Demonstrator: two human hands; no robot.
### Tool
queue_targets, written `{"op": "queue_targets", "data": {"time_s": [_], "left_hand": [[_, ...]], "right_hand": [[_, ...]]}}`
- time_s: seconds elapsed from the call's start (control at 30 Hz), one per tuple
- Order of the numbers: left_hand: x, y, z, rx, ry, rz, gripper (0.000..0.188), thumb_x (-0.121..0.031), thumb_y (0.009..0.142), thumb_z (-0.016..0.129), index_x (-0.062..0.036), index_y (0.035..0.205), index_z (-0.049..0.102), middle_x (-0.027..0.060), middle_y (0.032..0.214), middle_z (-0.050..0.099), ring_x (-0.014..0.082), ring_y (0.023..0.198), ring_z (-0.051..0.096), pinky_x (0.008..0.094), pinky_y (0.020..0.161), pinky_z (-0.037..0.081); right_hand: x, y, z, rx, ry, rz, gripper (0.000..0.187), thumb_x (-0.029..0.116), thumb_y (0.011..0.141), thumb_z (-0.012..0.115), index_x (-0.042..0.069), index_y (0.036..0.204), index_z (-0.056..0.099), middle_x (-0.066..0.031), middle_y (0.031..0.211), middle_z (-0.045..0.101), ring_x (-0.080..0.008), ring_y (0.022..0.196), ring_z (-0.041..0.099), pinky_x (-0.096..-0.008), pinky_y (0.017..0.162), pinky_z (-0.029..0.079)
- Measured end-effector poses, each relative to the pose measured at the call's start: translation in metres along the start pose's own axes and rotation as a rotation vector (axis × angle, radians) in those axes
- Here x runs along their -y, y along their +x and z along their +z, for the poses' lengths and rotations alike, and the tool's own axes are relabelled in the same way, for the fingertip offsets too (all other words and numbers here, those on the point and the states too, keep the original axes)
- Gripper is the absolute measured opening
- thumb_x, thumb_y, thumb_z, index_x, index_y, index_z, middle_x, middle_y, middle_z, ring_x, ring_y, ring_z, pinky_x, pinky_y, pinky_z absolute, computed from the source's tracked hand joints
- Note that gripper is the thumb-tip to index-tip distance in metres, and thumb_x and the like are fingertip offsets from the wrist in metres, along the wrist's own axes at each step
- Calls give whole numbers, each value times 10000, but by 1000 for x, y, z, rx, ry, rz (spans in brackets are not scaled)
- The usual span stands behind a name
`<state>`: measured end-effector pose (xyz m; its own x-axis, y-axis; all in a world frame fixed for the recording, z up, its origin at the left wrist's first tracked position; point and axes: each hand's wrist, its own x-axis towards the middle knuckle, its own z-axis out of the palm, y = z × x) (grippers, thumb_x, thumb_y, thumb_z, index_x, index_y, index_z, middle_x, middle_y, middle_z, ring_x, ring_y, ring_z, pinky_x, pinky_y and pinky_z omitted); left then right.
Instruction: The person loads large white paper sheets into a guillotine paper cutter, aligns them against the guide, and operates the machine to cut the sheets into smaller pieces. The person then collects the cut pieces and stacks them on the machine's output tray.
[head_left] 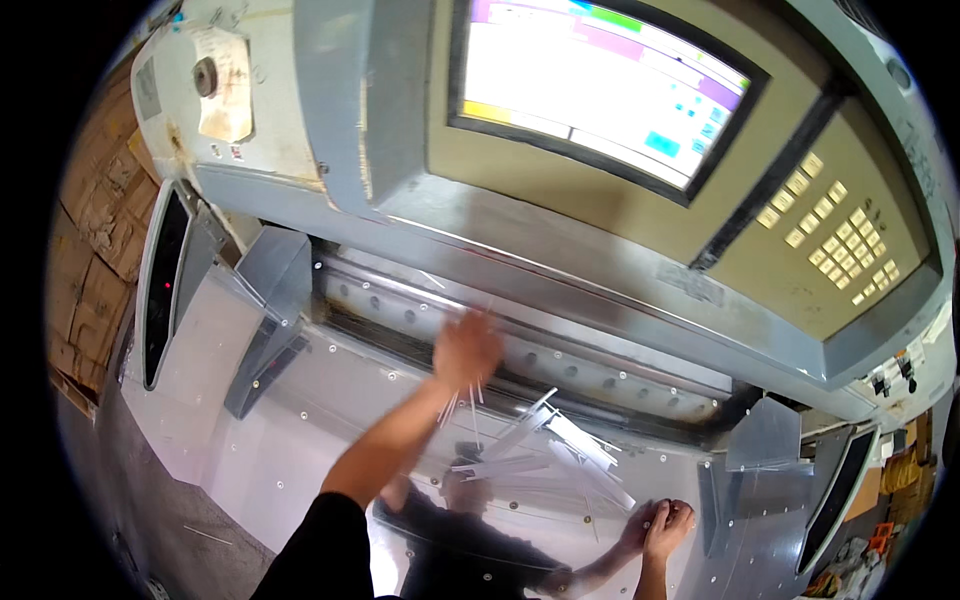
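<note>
- Strips (585, 441), white and narrow, lie crisscrossed in a loose pile on the glossy tabletop (330, 400), between the 2 hands.
- Left hand (468, 350) is out ahead, near the dark slot (385, 345) along the tabletop's far side. It is blurred. Several thin strips show just below it; whether it is grasping them or has released them, I cannot tell.
- Right hand (668, 528) is low on the right, at the tabletop, fingers curled inward. It is near the pile but apart from it; I cannot tell whether anything is inside the curl.
- Black sleeve (320, 550) covers the upper part of the left arm.
- 1 short strip lies beyond the left hand, under the machine's front.
- Lit screen (590, 90) is above the slot, with a keypad (845, 245) to its right.
- Clear guards, 1 at the left (275, 270) and 1 at the right (765, 435), flank the tabletop.
- Tabletop mirrors the person and the right hand.
- Brown cardboard (95, 240) is stacked at far left.
</note>
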<state>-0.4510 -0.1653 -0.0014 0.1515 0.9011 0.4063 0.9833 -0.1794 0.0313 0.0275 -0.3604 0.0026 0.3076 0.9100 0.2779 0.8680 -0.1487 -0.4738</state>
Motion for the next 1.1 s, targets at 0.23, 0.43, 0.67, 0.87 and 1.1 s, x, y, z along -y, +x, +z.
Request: {"op": "queue_targets", "data": {"time_s": [0.23, 0.43, 0.67, 0.87, 1.1], "left_hand": [[73, 29, -4, 386, -98, -477, 675, -576, 934, 390, -157, 1461, 348, 186, 1534, 229, 448, 1423, 118, 613, 1131, 43], [-30, -53, -25, 199, -280, 111, 676, -579, 906, 454, -128, 1409, 429, 200, 1489, 323, 404, 1406, 217, 565, 1144, 113], [-116, -129, -67, 145, -456, -25, 604, -459, 909, 520, -40, 1342, 473, 199, 1444, 381, 373, 1376, 297, 497, 1152, 179], [-137, -156, -65, -59, -743, -289, 328, -166, 862, 602, -27, 1159, 594, 171, 1271, 558, 345, 1225, 496, 446, 1082, 337], [-140, -243, -108, -150, -519, -673, 674, -352, 787, 699, 52, 1273, 464, 249, 1335, 477, 407, 1273, 422, 535, 1060, 291]], "right_hand": [[109, -11, 30, 239, -78, -259, 844, 349, 680, 775, -6, 1358, 421, -352, 1403, 330, -494, 1311, 321, -602, 1070, 216], [173, -1, 88, 170, -110, -275, 572, 434, 911, 520, 19, 1306, 523, -272, 1393, 426, -477, 1327, 319, -596, 1087, 190], [203, -28, 125, -42, 123, -103, 422, 266, 969, 457, -31, 1256, 541, -282, 1342, 468, -473, 1291, 362, -546, 1075, 245], [228, -82, 91, 355, 519, 89, 485, 314, 964, 462, -78, 1244, 523, -287, 1301, 504, -456, 1238, 426, -464, 1066, 309], [183, -59, 72, 641, 635, -13, 482, 316, 936, 528, -71, 1223, 526, -242, 1115, 604, -391, 1028, 576, -408, 909, 444]]}}
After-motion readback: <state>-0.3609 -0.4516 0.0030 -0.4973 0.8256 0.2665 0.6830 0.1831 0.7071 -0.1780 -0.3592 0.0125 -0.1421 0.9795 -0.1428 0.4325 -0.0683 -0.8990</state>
